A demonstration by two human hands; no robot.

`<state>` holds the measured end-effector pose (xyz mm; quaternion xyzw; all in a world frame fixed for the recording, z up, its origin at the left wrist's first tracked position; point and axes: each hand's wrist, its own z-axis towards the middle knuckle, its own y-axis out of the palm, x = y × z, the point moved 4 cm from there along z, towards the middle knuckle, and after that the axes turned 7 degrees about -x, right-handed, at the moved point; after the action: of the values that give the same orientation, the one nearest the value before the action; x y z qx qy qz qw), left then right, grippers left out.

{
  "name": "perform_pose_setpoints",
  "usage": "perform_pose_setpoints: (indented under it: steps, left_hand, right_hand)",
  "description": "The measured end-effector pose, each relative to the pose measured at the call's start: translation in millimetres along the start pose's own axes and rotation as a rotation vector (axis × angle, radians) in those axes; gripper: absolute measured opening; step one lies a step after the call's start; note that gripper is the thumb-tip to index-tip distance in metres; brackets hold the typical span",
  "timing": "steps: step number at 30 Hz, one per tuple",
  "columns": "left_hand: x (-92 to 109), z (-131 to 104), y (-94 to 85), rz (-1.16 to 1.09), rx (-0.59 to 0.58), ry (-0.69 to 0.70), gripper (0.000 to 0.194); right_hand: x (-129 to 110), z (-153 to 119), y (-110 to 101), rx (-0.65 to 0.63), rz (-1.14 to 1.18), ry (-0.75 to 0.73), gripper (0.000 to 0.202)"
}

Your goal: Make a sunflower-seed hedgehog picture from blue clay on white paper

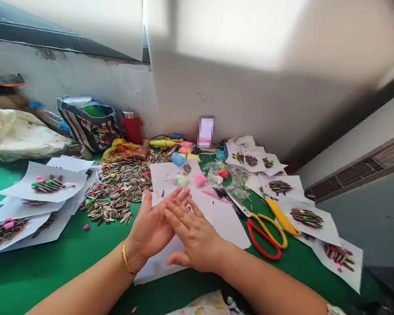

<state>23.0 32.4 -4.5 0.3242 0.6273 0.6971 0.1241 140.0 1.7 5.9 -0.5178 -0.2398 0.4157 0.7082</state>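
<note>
My left hand [151,229] is turned palm up above white paper [226,223], its fingers stretched out and a gold bangle [126,258] on the wrist. Across its fingers lies my right hand [198,236], palm down and flat, with the thumb apart. Whether anything small sits between the two palms is hidden. Just beyond the fingertips, a pale green lump of clay [181,180] and a pink lump [201,180] rest on the paper. Striped sunflower seeds [113,192] are heaped to the left of my hands.
Scissors [262,227] with red and yellow handles lie at the right, beside a yellow-handled tool [282,217]. Sheets bearing seed figures [307,218] line the right edge; others [49,183] are stacked left. A red bottle [132,128] and a bag [90,120] stand by the wall.
</note>
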Motion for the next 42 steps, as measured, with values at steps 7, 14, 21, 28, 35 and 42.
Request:
perform_pose_setpoints:
  steps: [7, 14, 21, 28, 35, 42]
  left_hand:
    - [-27, 2, 1.5, -0.012, -0.006, -0.17, 0.084]
    - [-9, 3, 2.0, 0.018, -0.045, -0.078, 0.085]
    - [-10, 4, -3.3, 0.061, 0.069, -0.026, 0.082]
    - [-23, 0, 1.4, 0.009, 0.056, -0.127, 0.085]
    - [8, 5, -1.7, 0.045, 0.124, 0.067, 0.088]
    - [-27, 1, 1.2, -0.05, 0.068, -0.124, 0.088]
  right_hand:
    - [-7, -1, 3, -0.005, 0.02, -0.067, 0.093]
    - [6, -2, 0, 0.014, -0.029, 0.054, 0.092]
    - [-18, 1, -2, -0.057, 0.028, -0.136, 0.094]
    - [-1, -2, 6, 0.014, -0.03, -0.007, 0.096]
    - [-17, 2, -6, -0.074, 0.018, -0.122, 0.089]
    - [-4, -1, -2, -0.013, 0.001, -0.026, 0.093]
